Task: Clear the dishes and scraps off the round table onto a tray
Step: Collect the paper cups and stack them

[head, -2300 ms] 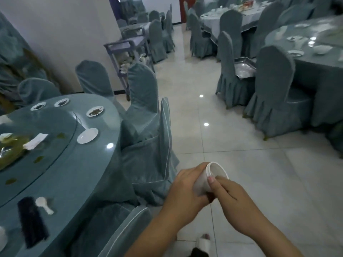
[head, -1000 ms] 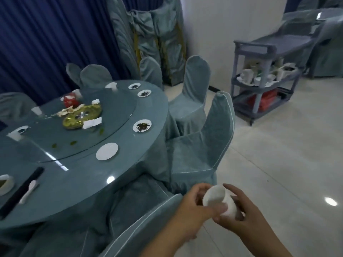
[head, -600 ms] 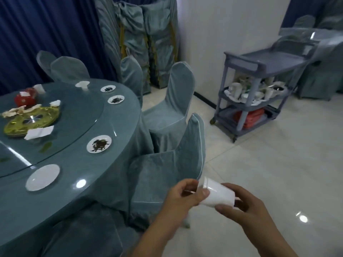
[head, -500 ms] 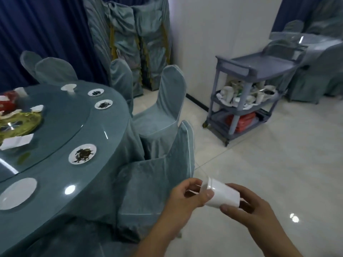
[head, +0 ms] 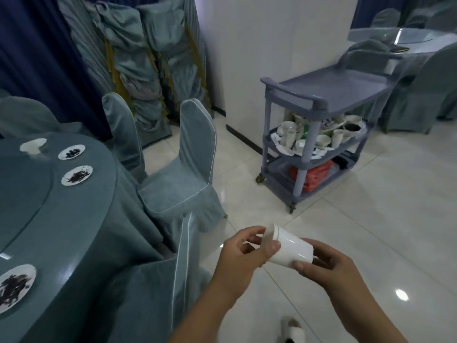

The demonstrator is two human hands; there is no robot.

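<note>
I see the white cup [head: 288, 248] lying on its side in mid-air above the tiled floor [head: 371, 219]. Its mouth is turned to the left, and it is carried between both hands, well apart from the round worktop [head: 74, 219]. My left hand [head: 243, 258] pinches the rim between thumb and curled fingers. My right hand [head: 331, 268] grips the base end, thumb on top and fingers wrapped underneath. On the left, the worktop's blue cloth carries three saucers [head: 77, 175] with dark scraps, and beyond them a white item [head: 32, 146] I cannot make out. A near chair [head: 158, 280] in a blue cover stands just beside my left forearm, with a far chair [head: 188, 169] behind it. Against the white wall stands a grey-blue service cart [head: 319, 105]. Its middle shelf holds a heap of white crockery [head: 319, 137], and something red [head: 311, 174] sits on the bottom shelf.
</note>
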